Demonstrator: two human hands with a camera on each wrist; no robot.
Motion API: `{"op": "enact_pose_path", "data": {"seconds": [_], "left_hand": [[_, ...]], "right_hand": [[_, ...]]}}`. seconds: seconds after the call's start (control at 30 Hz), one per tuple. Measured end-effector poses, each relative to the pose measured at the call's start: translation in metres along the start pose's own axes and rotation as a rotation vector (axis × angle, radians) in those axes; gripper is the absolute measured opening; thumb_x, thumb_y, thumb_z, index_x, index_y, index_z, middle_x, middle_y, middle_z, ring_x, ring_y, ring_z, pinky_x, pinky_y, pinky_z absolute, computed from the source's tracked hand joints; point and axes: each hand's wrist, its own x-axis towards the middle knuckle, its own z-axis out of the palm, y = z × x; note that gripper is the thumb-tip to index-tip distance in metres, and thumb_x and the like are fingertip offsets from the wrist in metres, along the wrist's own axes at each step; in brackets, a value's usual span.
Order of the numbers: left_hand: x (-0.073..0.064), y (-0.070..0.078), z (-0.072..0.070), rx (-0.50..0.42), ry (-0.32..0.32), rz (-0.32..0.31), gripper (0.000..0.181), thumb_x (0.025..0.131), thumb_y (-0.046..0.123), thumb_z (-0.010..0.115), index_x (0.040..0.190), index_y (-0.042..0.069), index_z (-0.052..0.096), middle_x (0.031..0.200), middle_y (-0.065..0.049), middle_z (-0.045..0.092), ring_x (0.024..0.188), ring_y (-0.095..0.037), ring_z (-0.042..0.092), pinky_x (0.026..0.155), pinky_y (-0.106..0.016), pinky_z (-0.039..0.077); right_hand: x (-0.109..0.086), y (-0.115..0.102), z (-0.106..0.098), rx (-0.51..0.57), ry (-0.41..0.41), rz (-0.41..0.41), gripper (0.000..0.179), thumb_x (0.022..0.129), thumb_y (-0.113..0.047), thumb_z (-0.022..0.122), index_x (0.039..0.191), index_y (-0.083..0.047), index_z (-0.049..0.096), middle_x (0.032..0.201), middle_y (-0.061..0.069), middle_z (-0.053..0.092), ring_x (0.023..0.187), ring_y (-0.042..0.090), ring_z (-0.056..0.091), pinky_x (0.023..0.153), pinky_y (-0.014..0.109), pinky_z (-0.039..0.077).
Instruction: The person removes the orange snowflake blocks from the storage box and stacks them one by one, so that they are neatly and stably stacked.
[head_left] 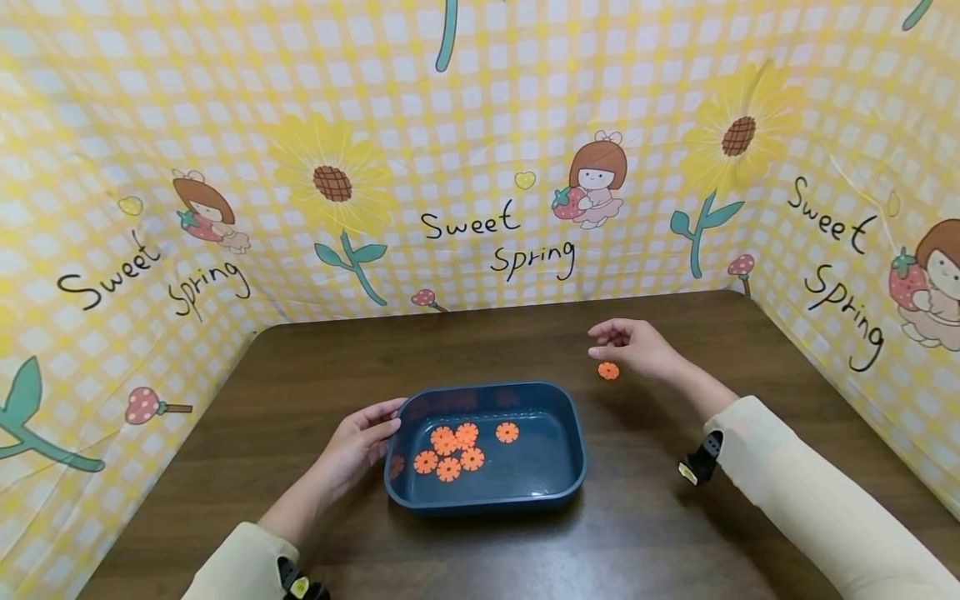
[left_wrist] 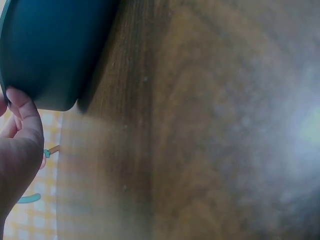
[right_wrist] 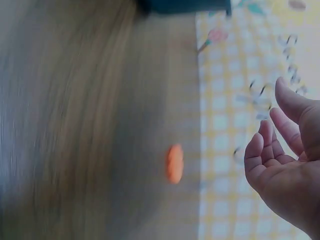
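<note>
A dark blue rectangular tub (head_left: pixel 487 504) stands on the brown table. Several orange notched discs (head_left: pixel 447 469) lie on its floor, mostly bunched toward the left, with one disc (head_left: pixel 507 432) apart. My left hand (head_left: pixel 358 442) grips the tub's left rim, and the left wrist view shows my thumb and fingers (left_wrist: pixel 25 117) pinching its edge. Beyond the tub's right far corner, my right hand (head_left: pixel 633 346) hovers with loosely bent fingers and nothing between them. Just below it is a single orange disc (head_left: pixel 608 371), which also shows in the right wrist view (right_wrist: pixel 175 164), apart from the fingers.
A yellow checked cloth (head_left: pixel 480 125) with printed flowers and lettering hangs behind the table and along both sides. The table's wood surface (head_left: pixel 337 358) surrounds the tub. Small black devices are strapped at both sleeves (head_left: pixel 795 475).
</note>
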Motion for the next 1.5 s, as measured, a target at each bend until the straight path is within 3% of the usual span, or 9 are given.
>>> {"op": "enact_pose_path", "data": {"seconds": [0.17, 0.5, 0.83, 1.0, 1.3, 1.5], "left_hand": [[0.000, 0.000, 0.000, -0.001, -0.008, 0.004, 0.048, 0.099, 0.011, 0.058, 0.142, -0.003, 0.043, 0.125, -0.017, 0.051, 0.107, -0.021, 0.057, 0.092, -0.034, 0.050], [0.000, 0.001, -0.001, -0.005, -0.038, 0.027, 0.051, 0.099, 0.011, 0.058, 0.143, -0.006, 0.040, 0.124, -0.018, 0.051, 0.106, -0.020, 0.058, 0.091, -0.032, 0.050], [-0.001, 0.002, 0.000, -0.002, -0.039, 0.028, 0.051, 0.099, 0.011, 0.058, 0.143, -0.006, 0.040, 0.122, -0.016, 0.053, 0.105, -0.019, 0.058, 0.090, -0.032, 0.050], [0.000, 0.001, -0.001, -0.006, -0.047, 0.032, 0.051, 0.099, 0.011, 0.057, 0.143, -0.006, 0.040, 0.124, -0.018, 0.051, 0.106, -0.020, 0.058, 0.091, -0.033, 0.050], [-0.001, -0.001, -0.002, -0.011, -0.028, 0.028, 0.049, 0.098, 0.011, 0.058, 0.142, -0.005, 0.042, 0.120, -0.014, 0.054, 0.104, -0.020, 0.058, 0.091, -0.033, 0.050], [-0.001, -0.001, -0.002, -0.002, -0.019, 0.022, 0.048, 0.099, 0.010, 0.057, 0.142, -0.004, 0.042, 0.121, -0.015, 0.053, 0.105, -0.020, 0.058, 0.091, -0.033, 0.050]], "right_hand": [[-0.006, -0.026, 0.018, 0.037, -0.033, -0.041, 0.033, 0.088, -0.016, 0.074, 0.116, -0.001, 0.065, 0.099, 0.012, 0.061, 0.085, 0.026, 0.054, 0.067, 0.027, 0.049], [-0.017, -0.066, 0.055, 0.134, -0.110, -0.114, 0.029, 0.088, -0.016, 0.074, 0.114, -0.006, 0.066, 0.097, 0.010, 0.061, 0.085, 0.027, 0.055, 0.069, 0.030, 0.050], [-0.020, -0.071, 0.093, 0.159, -0.253, -0.162, 0.028, 0.088, -0.011, 0.073, 0.113, -0.001, 0.066, 0.097, 0.011, 0.062, 0.083, 0.024, 0.058, 0.071, 0.029, 0.051], [-0.020, -0.070, 0.108, 0.116, -0.302, -0.173, 0.025, 0.086, -0.010, 0.075, 0.109, -0.004, 0.068, 0.102, 0.010, 0.063, 0.087, 0.020, 0.060, 0.078, 0.029, 0.053], [-0.022, -0.068, 0.128, -0.071, -0.388, -0.083, 0.029, 0.086, -0.011, 0.075, 0.112, -0.002, 0.066, 0.108, 0.009, 0.064, 0.096, 0.023, 0.059, 0.083, 0.035, 0.051], [-0.024, -0.068, 0.134, -0.137, -0.380, -0.010, 0.031, 0.085, -0.013, 0.077, 0.112, -0.004, 0.065, 0.105, 0.006, 0.064, 0.098, 0.024, 0.059, 0.084, 0.037, 0.052]]}}
